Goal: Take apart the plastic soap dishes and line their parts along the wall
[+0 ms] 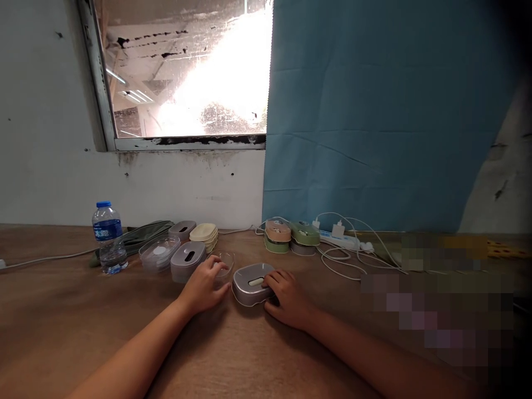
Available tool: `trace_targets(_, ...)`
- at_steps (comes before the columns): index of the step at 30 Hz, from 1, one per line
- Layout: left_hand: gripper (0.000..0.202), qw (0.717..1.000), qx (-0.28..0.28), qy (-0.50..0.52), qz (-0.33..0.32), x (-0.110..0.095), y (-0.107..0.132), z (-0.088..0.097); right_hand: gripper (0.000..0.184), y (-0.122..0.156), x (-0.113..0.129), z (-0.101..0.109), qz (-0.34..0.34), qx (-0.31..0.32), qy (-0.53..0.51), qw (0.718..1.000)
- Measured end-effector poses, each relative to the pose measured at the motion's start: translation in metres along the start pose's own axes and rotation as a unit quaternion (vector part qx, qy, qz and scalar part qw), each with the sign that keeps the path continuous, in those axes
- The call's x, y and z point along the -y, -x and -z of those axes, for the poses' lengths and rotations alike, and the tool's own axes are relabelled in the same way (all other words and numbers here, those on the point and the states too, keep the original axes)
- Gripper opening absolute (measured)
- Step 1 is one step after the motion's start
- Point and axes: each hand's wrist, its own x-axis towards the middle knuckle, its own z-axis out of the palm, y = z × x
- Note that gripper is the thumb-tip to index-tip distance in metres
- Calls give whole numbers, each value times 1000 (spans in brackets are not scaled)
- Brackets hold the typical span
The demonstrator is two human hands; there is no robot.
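A shiny grey oval box (245, 272) with a pale insert in its slot sits on the table in front of me. My right hand (291, 296) grips its right end, fingers over the top and thumb low at the near side. My left hand (206, 285) is just left of the box, fingers curved and apart from the thumb. Right by its fingertips is a clear plastic piece (228, 262); whether they touch I cannot tell. Behind the left hand stands another grey slotted box (183, 263).
Clear trays (160, 252), a cream stack (203, 233), a grey slotted piece (183, 229) and a water bottle (108, 238) are on the left. Pink-and-green boxes (277, 235) and a green-topped box (305, 234) stand behind. A power strip (341, 239) with white cables lies at right.
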Motion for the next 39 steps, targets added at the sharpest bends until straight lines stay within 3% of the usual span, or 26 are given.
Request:
trace_targets(4, 41, 981, 102, 61, -157, -15, 0, -1, 14, 0, -2, 0, 8, 1, -4, 1000)
trace_targets(7, 38, 965, 148, 115, -182, -21, -1, -6, 17, 1, -4, 0, 29, -21, -32, 999)
trace_targets(10, 34, 965, 131, 178, -139, -25, -1, -10, 23, 3, -4, 1, 66, -109, -54, 990)
trace_targets(13, 35, 970, 72, 228, -47, -31, -1, -8, 21, 5, 0, 2, 158, -171, -33, 972)
trace_targets(16, 34, 968, 35, 250, 8, -36, -2, -7, 24, 7, 6, 3, 217, -196, -4, 956)
trace_targets(20, 33, 961, 31, 272, 36, -39, -1, -9, 20, 7, 9, 4, 223, -225, 5, 948)
trace_targets(25, 36, 939, 6, 332, 83, -38, -4, -16, 11, 7, 3, 3, 223, -208, 18, 952)
trace_targets(28, 37, 939, -46, 330, 86, -33, -24, -15, 13, 8, 2, 3, 242, -199, 30, 949)
trace_targets(31, 36, 969, -81, 222, 67, -22, -63, -12, 21, 8, 4, 2, 238, -194, 30, 951)
trace_targets(34, 35, 997, -29, 9, 65, -3, -107, -16, 33, 8, 6, 0, 213, -180, 14, 960)
trace_targets(39, 26, 993, 48, -58, 97, 30, -147, -43, 40, 6, 3, -1, 190, -127, -11, 974)
